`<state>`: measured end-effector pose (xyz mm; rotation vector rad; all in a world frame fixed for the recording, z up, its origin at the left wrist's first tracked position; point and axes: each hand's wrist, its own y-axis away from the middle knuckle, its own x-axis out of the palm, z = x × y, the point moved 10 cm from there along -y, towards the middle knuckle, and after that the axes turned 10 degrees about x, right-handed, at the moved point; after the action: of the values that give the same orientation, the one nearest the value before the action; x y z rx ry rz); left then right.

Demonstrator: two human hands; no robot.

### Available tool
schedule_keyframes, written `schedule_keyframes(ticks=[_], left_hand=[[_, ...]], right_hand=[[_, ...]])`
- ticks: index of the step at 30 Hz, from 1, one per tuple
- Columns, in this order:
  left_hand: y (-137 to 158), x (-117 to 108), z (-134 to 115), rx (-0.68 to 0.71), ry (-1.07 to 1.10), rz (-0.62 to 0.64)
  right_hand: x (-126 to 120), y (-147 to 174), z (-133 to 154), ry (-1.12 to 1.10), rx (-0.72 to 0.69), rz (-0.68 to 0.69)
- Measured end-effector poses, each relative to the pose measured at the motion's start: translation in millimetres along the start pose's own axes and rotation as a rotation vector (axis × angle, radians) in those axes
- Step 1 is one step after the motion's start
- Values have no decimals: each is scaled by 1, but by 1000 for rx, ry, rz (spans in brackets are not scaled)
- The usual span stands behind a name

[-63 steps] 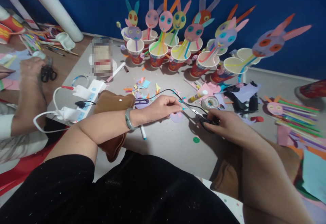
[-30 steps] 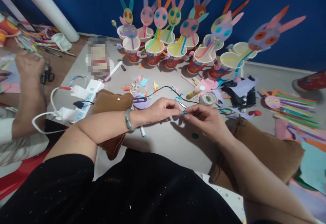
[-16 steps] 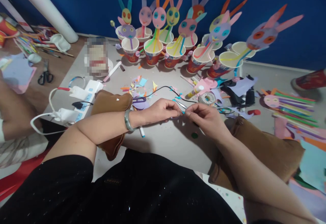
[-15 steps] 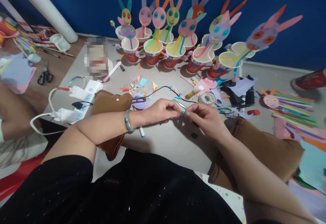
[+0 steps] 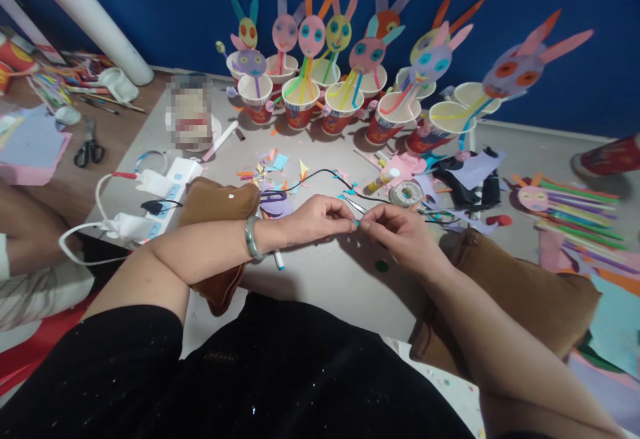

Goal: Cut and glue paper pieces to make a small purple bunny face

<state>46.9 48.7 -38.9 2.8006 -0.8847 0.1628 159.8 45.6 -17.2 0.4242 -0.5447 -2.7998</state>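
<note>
In the middle of the head view, my left hand [image 5: 320, 218] and my right hand [image 5: 400, 229] meet fingertip to fingertip over the grey table. Both are closed in a pinch on a tiny blue piece of paper [image 5: 357, 223], mostly covered by the fingers. Just behind it lies a pointed metal blade [image 5: 354, 204], partly hidden by my right hand. A black cable [image 5: 320, 172] curves behind both hands. Beyond my right hand are a roll of clear tape [image 5: 406, 193] and a yellow glue stick [image 5: 383, 180]. A green paper disc [image 5: 382, 266] lies below my right hand.
Red paper cups [image 5: 300, 112] with paper rabbit heads on straws line the blue wall. Brown cushions [image 5: 220, 202] [image 5: 520, 299] lie under my forearms. A white power strip [image 5: 175, 189], paper scraps [image 5: 277, 161] and straws [image 5: 585, 209] surround me. Another person's arm [image 5: 25, 226] is at left.
My fingertips have shifted slightly left with the blue piece, and less of it shows. The other person's arm at the left has lowered a little.
</note>
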Motion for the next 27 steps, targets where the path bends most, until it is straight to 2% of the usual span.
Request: schedule_keyframes(ticks=[12,27], left_hand=[[3,-5,-3,-23,34,-53],[3,-8,-1,-28,44,-68]], right_hand=[[-7,0,0,8,6,-41],[-2,-1,-2,26,25,-2]])
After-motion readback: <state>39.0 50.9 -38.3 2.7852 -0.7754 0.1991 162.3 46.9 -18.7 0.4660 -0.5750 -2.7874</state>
